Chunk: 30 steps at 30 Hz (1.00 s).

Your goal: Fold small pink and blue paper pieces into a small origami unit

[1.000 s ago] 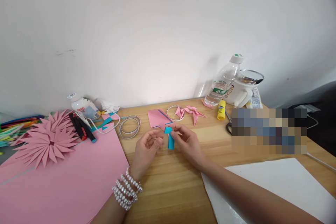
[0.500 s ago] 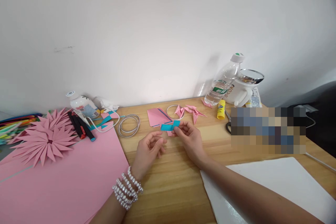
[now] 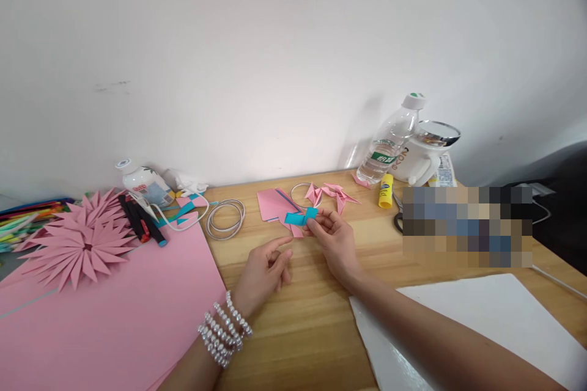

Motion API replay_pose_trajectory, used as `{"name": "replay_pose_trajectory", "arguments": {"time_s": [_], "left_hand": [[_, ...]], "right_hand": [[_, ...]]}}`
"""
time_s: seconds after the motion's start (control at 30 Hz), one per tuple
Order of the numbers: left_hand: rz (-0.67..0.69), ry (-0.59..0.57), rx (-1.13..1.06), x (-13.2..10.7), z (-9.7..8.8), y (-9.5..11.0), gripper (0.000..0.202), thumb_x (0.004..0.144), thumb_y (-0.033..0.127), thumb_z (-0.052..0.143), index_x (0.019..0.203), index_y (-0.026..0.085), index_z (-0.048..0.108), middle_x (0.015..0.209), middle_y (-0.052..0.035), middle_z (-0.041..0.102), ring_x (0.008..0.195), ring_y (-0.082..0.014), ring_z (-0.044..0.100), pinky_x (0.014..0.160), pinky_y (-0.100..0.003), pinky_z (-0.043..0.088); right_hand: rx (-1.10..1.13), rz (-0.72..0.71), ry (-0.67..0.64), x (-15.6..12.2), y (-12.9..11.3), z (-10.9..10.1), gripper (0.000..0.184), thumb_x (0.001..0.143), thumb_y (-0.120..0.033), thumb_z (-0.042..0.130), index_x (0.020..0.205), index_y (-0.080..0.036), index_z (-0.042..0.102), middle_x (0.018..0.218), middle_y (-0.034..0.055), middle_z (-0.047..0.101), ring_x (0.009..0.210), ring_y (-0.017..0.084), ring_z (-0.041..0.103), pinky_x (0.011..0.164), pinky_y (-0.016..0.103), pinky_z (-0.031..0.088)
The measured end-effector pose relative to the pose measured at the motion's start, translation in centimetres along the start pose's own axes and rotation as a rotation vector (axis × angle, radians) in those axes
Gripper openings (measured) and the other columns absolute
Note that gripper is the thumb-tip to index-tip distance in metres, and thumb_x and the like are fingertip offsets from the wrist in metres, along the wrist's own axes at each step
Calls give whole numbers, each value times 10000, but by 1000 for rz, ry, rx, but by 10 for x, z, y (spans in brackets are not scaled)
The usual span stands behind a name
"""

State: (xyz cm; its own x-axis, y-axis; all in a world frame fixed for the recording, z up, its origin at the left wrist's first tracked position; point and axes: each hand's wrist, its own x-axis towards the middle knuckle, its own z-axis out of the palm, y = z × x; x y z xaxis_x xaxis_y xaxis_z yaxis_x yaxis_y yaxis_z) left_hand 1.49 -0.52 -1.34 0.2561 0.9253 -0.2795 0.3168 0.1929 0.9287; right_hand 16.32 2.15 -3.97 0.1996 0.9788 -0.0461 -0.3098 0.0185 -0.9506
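Note:
Between the thumb and fingers of my right hand is a folded paper piece, blue on its upper faces with pink ends showing below. It is held a little above the wooden table. My left hand is just left of it and lower, its index finger stretched toward the pink lower end. The thumb is apart from that finger and the others are curled; I see nothing held there. Whether the index fingertip touches the paper I cannot tell. Behind the piece lie pink paper sheets and folded pink paper shapes.
Pink sheets and spiky pink paper rosettes cover the left side, with markers and a coiled cable nearby. At right are a glue stick, scissors, a water bottle, a mug and a white board.
My right hand has moved the folded paper slightly right and tilted it. My left index finger has straightened out toward the paper's lower end.

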Motion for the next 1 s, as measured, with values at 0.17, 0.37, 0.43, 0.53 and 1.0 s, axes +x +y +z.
{"name": "replay_pose_trajectory", "arguments": {"time_s": [0.17, 0.37, 0.43, 0.53, 1.0], "left_hand": [[44, 67, -86, 0, 2, 0, 413, 718, 366, 561, 1041, 109, 558, 564, 10, 590, 331, -52, 409, 333, -178, 322], [70, 123, -84, -3, 0, 7, 249, 681, 359, 612, 587, 135, 559, 454, 22, 548, 351, -76, 461, 336, -180, 329], [63, 96, -107, -3, -1, 6, 266, 698, 369, 592, 577, 136, 551, 498, 1, 582, 354, -83, 485, 319, -179, 322], [52, 34, -123, -3, -1, 4, 280, 723, 377, 559, 593, 129, 564, 508, -12, 592, 349, -87, 501, 308, -175, 317], [44, -54, -171, -8, -2, 6, 268, 740, 376, 554, 681, 120, 606, 534, -61, 652, 406, -144, 582, 301, -176, 325]], "right_hand": [[-81, -21, -82, -4, -5, 1, 192, 676, -314, 635, 757, -154, 564, 670, 14, 611, 610, 127, 577, 621, 262, 483], [-103, 47, -495, -15, -8, 6, 203, 687, -347, 626, 718, -166, 540, 595, -19, 559, 529, 107, 536, 538, 241, 466], [-113, 31, -507, -17, -8, 7, 200, 707, -352, 607, 719, -166, 534, 599, -21, 550, 528, 98, 521, 532, 232, 459], [-134, 9, -486, -17, -8, 6, 197, 721, -348, 598, 708, -162, 532, 596, -24, 531, 517, 86, 490, 506, 216, 430], [-1, 104, -507, -18, -11, 6, 295, 706, -352, 625, 869, -197, 433, 528, -71, 505, 432, 67, 465, 443, 179, 379]]}}
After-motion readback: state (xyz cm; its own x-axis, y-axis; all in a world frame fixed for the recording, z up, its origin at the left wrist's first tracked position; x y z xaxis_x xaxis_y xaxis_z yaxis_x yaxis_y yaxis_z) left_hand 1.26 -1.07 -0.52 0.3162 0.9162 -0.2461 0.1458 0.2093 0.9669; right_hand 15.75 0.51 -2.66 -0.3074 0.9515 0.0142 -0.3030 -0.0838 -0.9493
